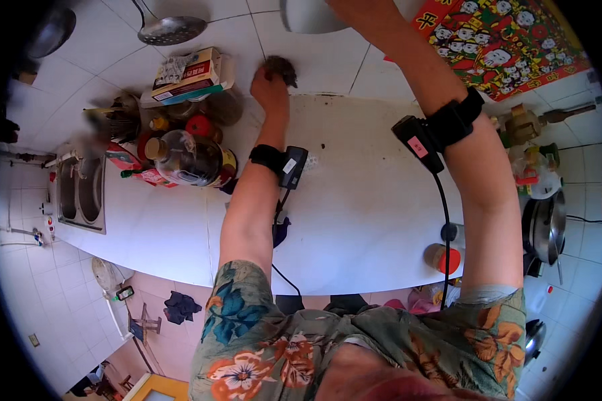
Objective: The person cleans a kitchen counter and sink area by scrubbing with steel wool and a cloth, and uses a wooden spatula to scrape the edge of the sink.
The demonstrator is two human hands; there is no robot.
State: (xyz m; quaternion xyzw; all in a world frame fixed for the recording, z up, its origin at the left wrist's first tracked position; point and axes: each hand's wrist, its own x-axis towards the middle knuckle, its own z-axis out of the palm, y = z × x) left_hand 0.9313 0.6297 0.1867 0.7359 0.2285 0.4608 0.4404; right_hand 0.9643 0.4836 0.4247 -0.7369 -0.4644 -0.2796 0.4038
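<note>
My left hand (271, 93) is closed around a dark brown clump, apparently a scouring pad (280, 69). It rests against the white wall tiles (326, 65), just above the back edge of the counter. My right arm reaches up across the wall, and its hand is out of view past the top edge. Beside that wrist, a smooth grey rounded object (308, 17), cut off by the frame, hangs or is held; I cannot tell which. Below my arms spreads the white countertop (371, 200), with a dark grimy line where it meets the tiles.
Left of my left arm stand a large bottle of dark liquid (190, 158), stacked boxes (188, 77) and a double sink (83, 193). A slotted spoon (173, 30) hangs above. Rightward are a red-lidded jar (444, 258), a metal pan (547, 225) and a red poster (501, 45).
</note>
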